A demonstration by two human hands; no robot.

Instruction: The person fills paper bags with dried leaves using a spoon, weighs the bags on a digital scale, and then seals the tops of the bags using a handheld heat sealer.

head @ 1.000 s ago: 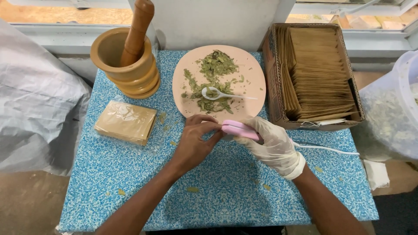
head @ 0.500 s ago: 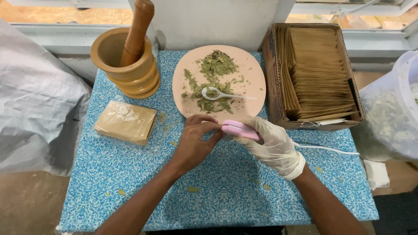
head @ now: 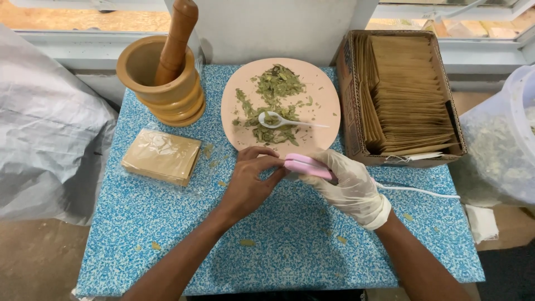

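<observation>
My right hand, in a white glove, grips a pink corded sealing tool over the blue speckled table. Its white cord trails off to the right. My bare left hand presses its fingertips against the tool's tip; whatever it pinches there is hidden. Just beyond the hands lies a pink plate with dried green leaves and a white plastic spoon.
A wooden mortar with a pestle stands at the back left. A wrapped stack of brown packets lies left of my hands. A cardboard box of brown paper sachets sits right, a leaf-filled tub beyond it.
</observation>
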